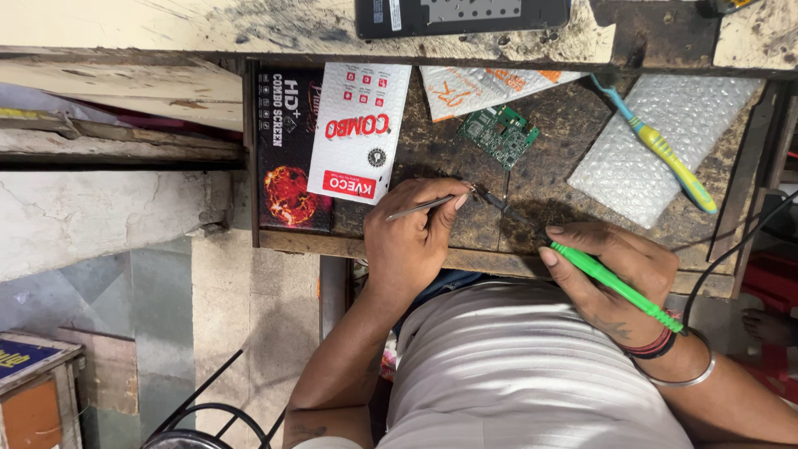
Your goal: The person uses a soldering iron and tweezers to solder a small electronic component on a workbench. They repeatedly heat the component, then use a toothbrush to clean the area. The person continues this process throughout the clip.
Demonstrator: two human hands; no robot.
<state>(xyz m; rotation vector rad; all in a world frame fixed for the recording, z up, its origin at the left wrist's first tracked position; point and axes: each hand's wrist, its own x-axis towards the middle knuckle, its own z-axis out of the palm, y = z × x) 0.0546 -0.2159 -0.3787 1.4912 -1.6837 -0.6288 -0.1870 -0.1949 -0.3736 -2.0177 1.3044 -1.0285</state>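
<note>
Tweezers (421, 207) sit pinched in the left hand (413, 241), fingers closed around the thin metal shaft, its points meeting a tiny part (475, 190) on the dark worn workbench (565, 141). The right hand (619, 270) is clenched on a green-handled soldering iron (611, 281), held like a pen, its dark tip (503, 205) reaching in to the same spot just beside the tweezer points. A cable (731, 249) runs off from the iron's rear past the wrist, which carries red thread bands and a metal bangle.

Just beyond the work spot lies a small green circuit board (499, 133), apart from both tools. Further out are a white-and-red printed packet (357, 125) resting on a black box (283, 158), an orange-and-white pouch (482, 87), a sheet of bubble wrap (657, 141) and a toothbrush (661, 150) with a blue and yellow handle lying over it. A dark flat device (461, 15) lies on the shelf above.

As I judge it, the part could slip from the tweezers if the pinch eases, or scorch if the tip lingers; the cable could snag on the bench edge and jerk the tip off its mark.

The part itself is too small to identify, and whether the tip touches it cannot be told. The dark device is cut off by the frame's top edge.
</note>
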